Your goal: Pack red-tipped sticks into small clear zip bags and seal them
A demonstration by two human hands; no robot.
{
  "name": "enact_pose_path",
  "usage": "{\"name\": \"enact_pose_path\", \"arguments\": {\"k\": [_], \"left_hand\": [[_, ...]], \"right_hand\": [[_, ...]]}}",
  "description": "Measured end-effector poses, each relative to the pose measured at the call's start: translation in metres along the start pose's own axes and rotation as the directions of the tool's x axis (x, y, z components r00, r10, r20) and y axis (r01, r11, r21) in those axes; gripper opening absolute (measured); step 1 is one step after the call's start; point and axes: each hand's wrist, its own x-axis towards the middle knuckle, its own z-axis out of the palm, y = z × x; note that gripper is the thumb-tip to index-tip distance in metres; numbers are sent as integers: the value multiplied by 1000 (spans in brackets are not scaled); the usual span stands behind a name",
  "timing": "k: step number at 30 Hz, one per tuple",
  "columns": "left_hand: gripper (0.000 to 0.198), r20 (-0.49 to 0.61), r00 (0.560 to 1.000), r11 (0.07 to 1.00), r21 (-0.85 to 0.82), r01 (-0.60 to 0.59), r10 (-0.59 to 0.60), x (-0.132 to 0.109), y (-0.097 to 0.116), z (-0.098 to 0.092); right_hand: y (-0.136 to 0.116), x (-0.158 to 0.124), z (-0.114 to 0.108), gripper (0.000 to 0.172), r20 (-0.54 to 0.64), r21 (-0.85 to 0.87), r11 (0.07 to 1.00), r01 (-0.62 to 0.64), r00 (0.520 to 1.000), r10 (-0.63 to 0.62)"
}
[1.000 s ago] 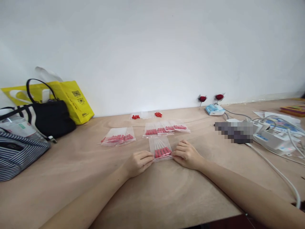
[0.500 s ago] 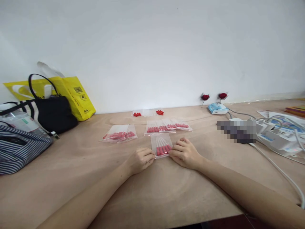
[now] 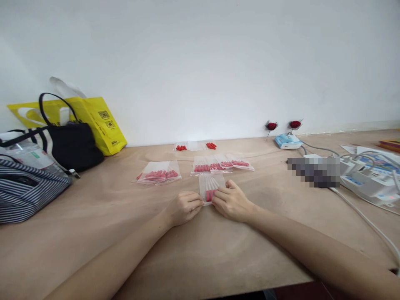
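A clear zip bag (image 3: 211, 182) with several red-topped white sticks, perhaps cotton swabs or brushes, lies flat in front of me. My left hand (image 3: 186, 207) pinches its near left corner, fingers closed. Along the near edge my right hand (image 3: 233, 201) is closed on the bag, its fingers covering part of the red ends. Beyond sit similar filled bags, one group (image 3: 160, 172) to the left and another group (image 3: 220, 163) straight ahead. Near the wall, two small clusters of red pieces, a left one (image 3: 181, 148) and a right one (image 3: 211, 146), rest on clear plastic.
At the left stand a yellow bag (image 3: 109, 131), a black handbag (image 3: 75, 146) and a striped pouch (image 3: 34, 191). On the right are a blue-and-white pack (image 3: 288, 141), red roses (image 3: 271, 126), a white power strip (image 3: 364, 179) and cables (image 3: 368, 221) across the wooden table (image 3: 175, 258).
My right hand has slid left along the bag's near edge, toward my left hand, and covers more of the red ends. My left hand stays at its corner.
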Motion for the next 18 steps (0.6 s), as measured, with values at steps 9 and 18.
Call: {"name": "enact_pose_path", "arguments": {"k": [9, 18], "left_hand": [[22, 30, 999, 994, -99, 45, -42, -3, -1, -1], [44, 240, 622, 392, -597, 700, -745, -2, 9, -6]], "right_hand": [[21, -32, -24, 27, 47, -8, 996, -84, 995, 85], [13, -36, -23, 9, 228, 395, 862, -319, 943, 244]]}}
